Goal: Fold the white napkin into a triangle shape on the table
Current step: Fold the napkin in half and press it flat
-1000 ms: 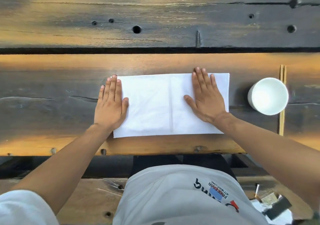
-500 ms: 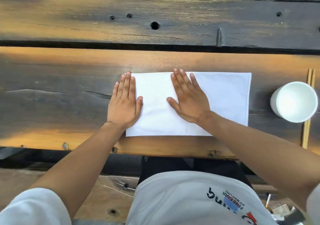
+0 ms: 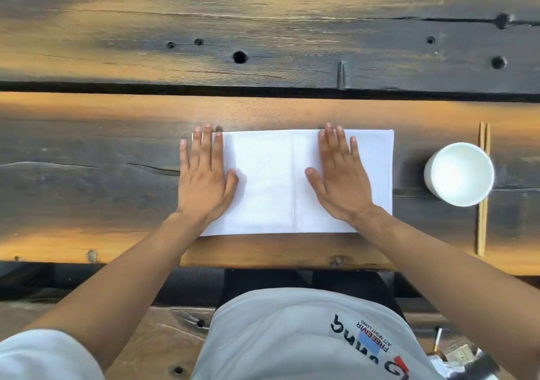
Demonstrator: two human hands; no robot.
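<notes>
left hand (image 3: 204, 180) hides the napkin's (image 3: 271, 180) left edge, right hand (image 3: 340, 178) and wrist hide part of its near edge; cup (image 3: 459, 174) right of napkin covers mid chopsticks (image 3: 482, 227); clutter (image 3: 455, 359) at bottom right cut by frame, too blurred to identify

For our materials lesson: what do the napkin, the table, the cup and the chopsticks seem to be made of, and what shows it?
Napkin: probably woven cloth, matte white; a stitched hem shows along its right edge.
Table: wood, dark and worn; grain, cracks and knot holes show.
Cup: smooth white, perhaps ceramic or plastic; hard to tell.
Chopsticks: pale, likely wood or bamboo.
</notes>
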